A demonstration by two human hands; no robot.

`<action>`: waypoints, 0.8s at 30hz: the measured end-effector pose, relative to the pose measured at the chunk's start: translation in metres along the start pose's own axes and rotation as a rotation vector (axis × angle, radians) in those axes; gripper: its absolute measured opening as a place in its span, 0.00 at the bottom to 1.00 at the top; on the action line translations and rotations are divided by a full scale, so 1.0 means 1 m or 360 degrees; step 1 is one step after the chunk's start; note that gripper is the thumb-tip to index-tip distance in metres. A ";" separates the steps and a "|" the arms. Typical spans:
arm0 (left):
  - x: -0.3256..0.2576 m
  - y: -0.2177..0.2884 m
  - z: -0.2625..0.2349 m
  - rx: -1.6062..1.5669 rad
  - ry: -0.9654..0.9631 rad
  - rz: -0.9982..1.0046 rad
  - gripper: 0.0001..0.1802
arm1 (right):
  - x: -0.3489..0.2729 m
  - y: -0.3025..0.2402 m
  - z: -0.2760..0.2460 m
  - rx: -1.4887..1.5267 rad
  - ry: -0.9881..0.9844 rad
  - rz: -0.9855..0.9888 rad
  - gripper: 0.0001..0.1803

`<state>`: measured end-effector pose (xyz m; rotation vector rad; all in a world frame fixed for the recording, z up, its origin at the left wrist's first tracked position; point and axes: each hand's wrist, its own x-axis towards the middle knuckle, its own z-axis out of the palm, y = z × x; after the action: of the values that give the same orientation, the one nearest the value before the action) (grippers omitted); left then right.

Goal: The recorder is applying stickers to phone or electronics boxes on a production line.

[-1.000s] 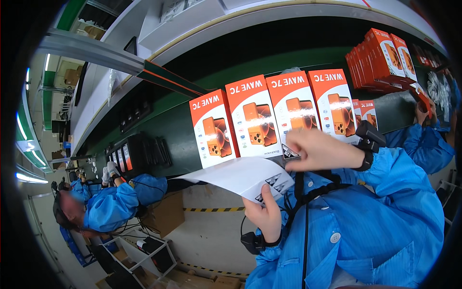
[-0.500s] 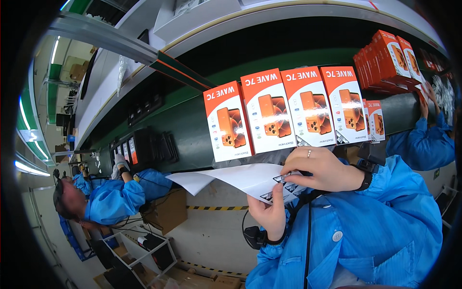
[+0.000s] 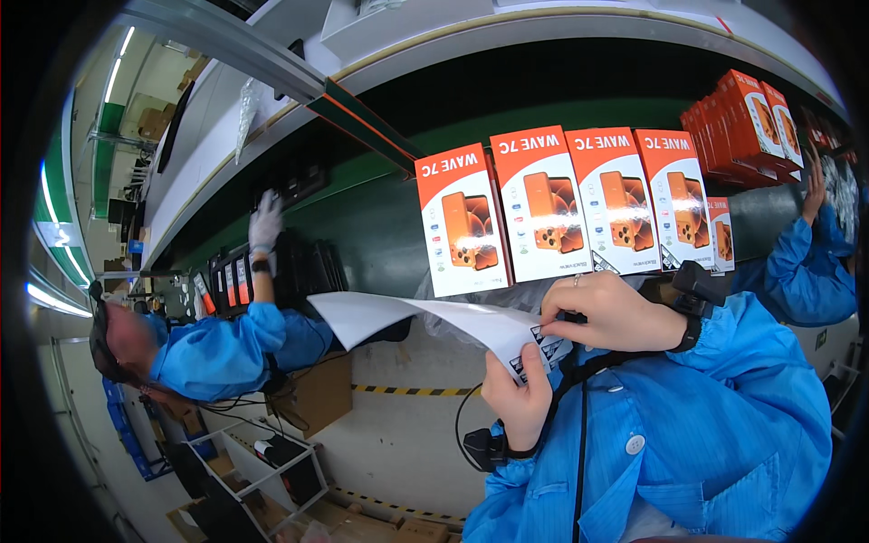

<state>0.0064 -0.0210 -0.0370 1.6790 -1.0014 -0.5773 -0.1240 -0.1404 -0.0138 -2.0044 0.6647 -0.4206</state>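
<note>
My left hand pinches the lower corner of a white sticker sheet between thumb and fingers. The sheet curls away to the left, with black-and-white labels showing at the corner nearest me. My right hand is closed at that same corner, its fingertips on a label; whether that label has come loose I cannot tell. Just beyond my hands, several white-and-orange phone boxes stand side by side. The two boxes toward the right of this row carry a dark label at a lower corner.
A stack of similar boxes is at the far right, near a co-worker's hand. Clear plastic wrap lies under the sheet. At left, another co-worker in blue reaches over black trays. A metal post slants above.
The view has shifted, so the boxes sit further right. My hands have drawn slightly closer together on the sheet, which has bent more. The left co-worker's gloved hand has lifted and reached farther in.
</note>
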 end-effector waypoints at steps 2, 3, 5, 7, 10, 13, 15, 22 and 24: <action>0.004 -0.001 0.000 0.0146 -0.0003 0.0051 0.11 | 0.005 0.005 0.009 0.0047 0.0053 -0.0025 0.06; 0.008 -0.002 0.002 0.0364 0.0088 0.0154 0.11 | 0.008 0.006 0.012 0.0100 0.0106 -0.0046 0.06; 0.012 -0.005 0.001 0.0581 0.0181 0.0253 0.12 | 0.014 0.006 0.013 0.0090 0.0105 -0.0093 0.07; 0.016 -0.012 -0.003 0.0649 0.0267 0.0088 0.11 | 0.023 0.005 0.004 0.0112 0.0091 0.0002 0.08; 0.024 -0.013 -0.010 0.0466 0.0316 0.0049 0.11 | 0.044 0.012 -0.021 -0.0005 0.0165 0.0254 0.10; 0.027 -0.016 -0.011 0.0465 0.0293 0.0067 0.11 | 0.055 0.024 -0.026 -0.0116 0.0014 0.0337 0.09; 0.029 -0.016 -0.012 0.0472 0.0273 0.0091 0.11 | 0.057 0.023 -0.025 -0.0157 -0.0016 0.0402 0.09; 0.034 -0.016 -0.014 0.0461 0.0229 0.0079 0.12 | 0.059 0.022 -0.020 -0.0208 0.0019 0.0390 0.09; 0.035 -0.017 -0.015 0.0464 0.0219 0.0081 0.12 | 0.059 0.022 -0.019 -0.0218 0.0004 0.0359 0.09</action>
<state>0.0420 -0.0406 -0.0445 1.9143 -1.0624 -0.2869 -0.0934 -0.1980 -0.0225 -2.0280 0.9315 -0.2479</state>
